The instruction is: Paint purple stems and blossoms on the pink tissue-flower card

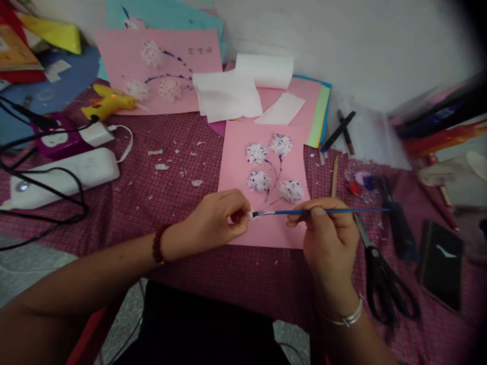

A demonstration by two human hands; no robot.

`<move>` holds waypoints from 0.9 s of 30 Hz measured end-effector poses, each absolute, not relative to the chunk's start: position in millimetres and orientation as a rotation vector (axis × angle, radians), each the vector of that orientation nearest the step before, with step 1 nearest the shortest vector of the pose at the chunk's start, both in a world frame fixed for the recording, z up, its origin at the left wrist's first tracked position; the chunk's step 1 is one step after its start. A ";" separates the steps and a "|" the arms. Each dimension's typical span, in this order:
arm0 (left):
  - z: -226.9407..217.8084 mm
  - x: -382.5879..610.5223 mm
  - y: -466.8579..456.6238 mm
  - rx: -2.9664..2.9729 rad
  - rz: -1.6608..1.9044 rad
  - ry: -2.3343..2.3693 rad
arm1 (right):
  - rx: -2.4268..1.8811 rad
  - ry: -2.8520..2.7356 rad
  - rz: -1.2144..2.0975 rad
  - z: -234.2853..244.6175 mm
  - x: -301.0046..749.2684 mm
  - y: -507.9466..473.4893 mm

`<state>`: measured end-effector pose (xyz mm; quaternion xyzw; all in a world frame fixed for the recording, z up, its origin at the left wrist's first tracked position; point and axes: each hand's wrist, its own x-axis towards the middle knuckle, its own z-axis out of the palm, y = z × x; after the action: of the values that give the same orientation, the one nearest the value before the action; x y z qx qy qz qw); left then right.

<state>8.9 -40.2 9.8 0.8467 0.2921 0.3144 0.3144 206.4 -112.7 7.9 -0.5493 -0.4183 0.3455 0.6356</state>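
My right hand (pixel 330 228) pinches a thin blue paintbrush (pixel 283 211) held level, its dark bristles pointing left. My left hand (pixel 224 215) is closed in a pinch, its fingertips against a small white scrap (pixel 251 215), probably paper, at the bristles. Beneath both hands lies a pink sheet (pixel 243 172). On it are several white crumpled-paper blossoms (pixel 291 191) flecked with dark purple, joined by painted purple stems (pixel 279 170). The brush tip hides part of what the left fingertips hold.
Black scissors (pixel 386 284) and a dark phone (pixel 443 263) lie at right. A finished-looking pink flower sheet (pixel 205 45), white paper roll (pixel 266 71) and yellow glue gun (pixel 108 101) are behind. Cables cross a white power strip (pixel 72 175) at left. Paper scraps (pixel 162 166) litter the checked cloth.
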 end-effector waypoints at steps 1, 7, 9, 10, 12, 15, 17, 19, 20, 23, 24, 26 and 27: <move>8.3 8.6 -40.7 2.293 0.841 0.747 | -1.254 -0.958 0.791 7.5 205.7 -112.9; 3.7 8.0 -41.0 2.388 0.796 0.686 | -1.251 -0.956 0.818 8.6 202.1 -113.8; 3.8 8.0 -40.6 2.366 0.790 0.694 | -1.261 -0.951 0.812 10.1 202.3 -114.2; 4.1 8.1 -40.4 2.343 0.795 0.704 | -1.266 -0.943 0.797 11.0 202.7 -114.3; 5.2 8.5 -40.1 2.280 0.810 0.744 | -1.270 -0.919 0.751 13.0 203.9 -114.6; 7.2 9.2 -39.8 2.181 0.807 0.810 | -1.251 -0.896 0.714 15.0 205.0 -114.6; 8.5 9.9 -39.7 2.127 0.792 0.843 | -1.231 -0.891 0.733 15.0 204.9 -114.1; 9.8 10.5 -39.8 2.078 0.782 0.845 | -1.228 -0.871 0.765 13.9 204.5 -113.0; 10.4 10.8 -40.1 2.055 0.776 0.829 | -1.234 -0.856 0.788 13.1 204.3 -112.3; 12.2 11.5 -41.5 1.997 0.757 0.749 | -1.253 -0.798 0.864 9.9 204.1 -109.9; 12.9 11.5 -42.2 1.985 0.746 0.725 | -1.254 -0.780 0.880 8.6 204.2 -109.1; 14.4 11.2 -43.7 1.978 0.732 0.690 | -1.255 -0.745 0.906 5.6 204.6 -107.7; 15.5 10.9 -44.4 1.981 0.728 0.678 | -1.255 -0.731 0.914 4.0 205.0 -107.1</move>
<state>10.9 -44.4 15.5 0.7998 0.2737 0.2939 0.4461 205.0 -107.1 4.0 -0.5534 -0.3221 0.4031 0.6539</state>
